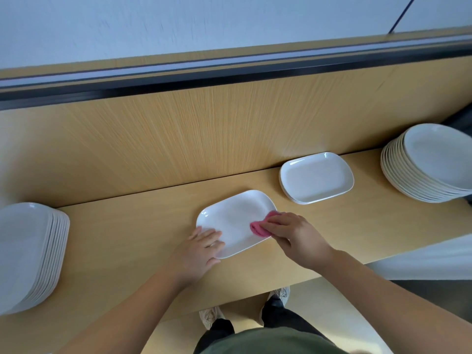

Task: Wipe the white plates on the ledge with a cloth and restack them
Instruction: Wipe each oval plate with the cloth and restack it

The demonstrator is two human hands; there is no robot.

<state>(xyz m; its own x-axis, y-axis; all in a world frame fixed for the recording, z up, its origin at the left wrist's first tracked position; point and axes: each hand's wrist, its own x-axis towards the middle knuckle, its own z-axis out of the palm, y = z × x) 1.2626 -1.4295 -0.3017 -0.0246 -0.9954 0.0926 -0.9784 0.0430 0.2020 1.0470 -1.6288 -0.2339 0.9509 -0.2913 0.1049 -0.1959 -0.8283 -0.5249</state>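
Plate in work: one white plate (235, 218), oblong with rounded corners, lies flat on the table (127, 238) near its front edge, right in front of the person.
Left hand (201, 247): laid on the plate's near left corner, fingers fairly straight across the rim and thumb along the near edge. It presses rather than grips.
Right hand (293, 233): fingers curled over a bunched pink cloth (260, 226), holding it down on the right end of the plate.
Hands together or apart: apart, one at each end of the same plate.
Low stack (316, 177): a few plates of the same oblong shape, further back and to the right, close to the wooden back panel (178, 136) and clear of the plate in work.
Right pile (431, 162): a tall stack of white plates at the far right of the table, leaning a little.
Left pile (30, 251): another tall stack at the far left, partly cut off by the frame edge.
Below the table: pale shoes (210, 315) and dark trousers on a light floor.
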